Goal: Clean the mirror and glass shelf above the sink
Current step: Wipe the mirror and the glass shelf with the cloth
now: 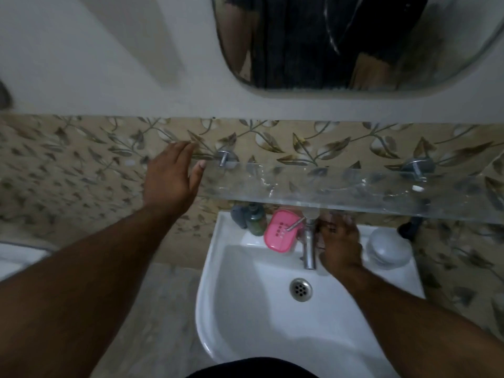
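Leaf-patterned beige tiles back the wall where our clear glass shelf [341, 186] hangs on two chrome pegs, under the rounded mirror [354, 42] and above the white ceramic sink [245, 336]. Our left hand [171, 175] rests at the shelf's left end, grip spread and empty, thumb touching the glass edge. Our right hand [341, 246] reaches under the shelf beside the chrome tap [309, 246]; its fingers are partly hidden by the glass, so we cannot tell whether that grip is closed on anything. No cloth shows in either hand.

We judge the step to be working the tap to fetch water. Doing it well means keeping the flow low, steadying the shelf lightly rather than leaning on it, and keeping clear of the pink plastic soap box [281, 234] and green bottle [255, 219] just beside the tap. Streaks on shelf and mirror suggest both need wiping.
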Demonstrator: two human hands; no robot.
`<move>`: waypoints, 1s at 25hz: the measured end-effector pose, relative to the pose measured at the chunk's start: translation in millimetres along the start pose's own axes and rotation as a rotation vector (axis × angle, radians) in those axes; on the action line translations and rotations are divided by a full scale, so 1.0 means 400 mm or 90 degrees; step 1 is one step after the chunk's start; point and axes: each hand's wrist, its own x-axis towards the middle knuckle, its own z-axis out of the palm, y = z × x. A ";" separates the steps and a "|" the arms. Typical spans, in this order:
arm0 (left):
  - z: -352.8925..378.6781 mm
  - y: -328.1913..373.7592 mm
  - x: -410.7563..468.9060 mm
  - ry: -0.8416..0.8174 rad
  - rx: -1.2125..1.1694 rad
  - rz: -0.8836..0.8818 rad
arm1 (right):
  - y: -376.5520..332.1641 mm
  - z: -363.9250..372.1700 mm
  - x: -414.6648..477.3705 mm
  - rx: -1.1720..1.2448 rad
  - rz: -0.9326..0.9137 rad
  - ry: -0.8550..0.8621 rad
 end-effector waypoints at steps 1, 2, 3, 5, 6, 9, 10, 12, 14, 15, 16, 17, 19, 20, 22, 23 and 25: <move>0.002 -0.007 -0.009 -0.006 -0.004 -0.008 | -0.003 0.008 0.010 0.026 0.013 0.012; 0.005 -0.010 -0.014 -0.020 -0.012 -0.010 | -0.004 0.018 0.021 0.013 0.004 0.023; 0.005 -0.011 -0.016 -0.033 -0.019 -0.011 | -0.004 0.023 0.032 -0.016 -0.008 0.030; 0.006 -0.013 -0.011 -0.042 -0.028 -0.003 | -0.008 0.022 0.047 -0.064 -0.016 0.043; 0.008 -0.015 -0.008 -0.038 -0.030 0.001 | -0.013 0.004 0.046 -0.076 -0.010 0.042; 0.022 -0.022 -0.005 -0.047 -0.024 0.004 | -0.038 -0.040 0.023 -0.066 0.024 0.019; 0.028 -0.021 -0.006 -0.054 -0.025 0.002 | -0.041 -0.049 0.016 -0.051 0.035 0.025; 0.032 -0.022 -0.004 -0.063 -0.035 -0.002 | -0.034 -0.054 0.006 0.021 0.067 0.039; 0.029 -0.020 -0.003 -0.065 -0.046 0.004 | -0.026 -0.052 -0.020 0.201 0.138 0.072; 0.027 -0.020 -0.003 -0.068 -0.047 0.009 | -0.022 -0.049 -0.028 0.347 0.192 0.082; 0.025 -0.020 -0.003 -0.074 -0.048 0.013 | -0.022 -0.056 -0.043 0.497 0.238 0.097; 0.022 -0.021 -0.004 -0.078 -0.050 0.016 | -0.026 -0.077 -0.075 0.645 0.263 0.109; 0.017 -0.024 -0.004 -0.079 -0.071 0.028 | -0.025 -0.124 -0.164 0.873 0.296 0.087; 0.013 -0.025 -0.002 -0.074 -0.086 0.037 | -0.022 -0.146 -0.208 0.946 0.306 0.040; 0.002 -0.025 0.010 -0.058 -0.115 0.052 | -0.022 -0.193 -0.297 1.072 0.268 -0.086; -0.004 -0.025 0.017 -0.049 -0.125 0.057 | -0.021 -0.208 -0.331 1.142 0.252 -0.121; -0.009 -0.023 0.028 -0.039 -0.133 0.059 | -0.035 -0.239 -0.387 1.292 0.223 -0.171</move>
